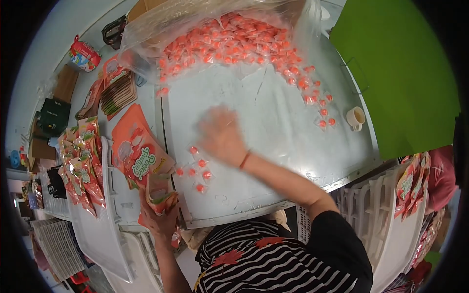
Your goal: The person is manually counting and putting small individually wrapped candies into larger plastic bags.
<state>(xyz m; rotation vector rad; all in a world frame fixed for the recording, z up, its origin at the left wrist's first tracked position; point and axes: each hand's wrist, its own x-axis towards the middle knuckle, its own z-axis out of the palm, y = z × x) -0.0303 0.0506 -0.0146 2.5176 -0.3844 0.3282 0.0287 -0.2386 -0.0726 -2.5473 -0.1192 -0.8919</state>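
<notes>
My left hand [159, 216] grips a printed candy pouch [162, 189] at the table's left front edge. The pouch's mouth gapes upward, and its inside is hidden. Over the bare tabletop my right hand [222, 132] is smeared by motion, so its fingers cannot be made out. Several red wrapped candies [191, 172] lie in a loose group between my two hands. Flat pink pouches [139, 146] are stacked just beyond my left hand. A large heap of the same wrapped candies [229, 41] covers the far side, lying on clear plastic sheeting [141, 41].
A small cream cup [355, 118] stands near the right edge, beside a green panel [400, 73]. Filled pouches [83, 166] rest on a white tray [93, 234] at left. More pouches [413, 185] and white trays [371, 200] are at right. Upright pouches [118, 95] stand far left.
</notes>
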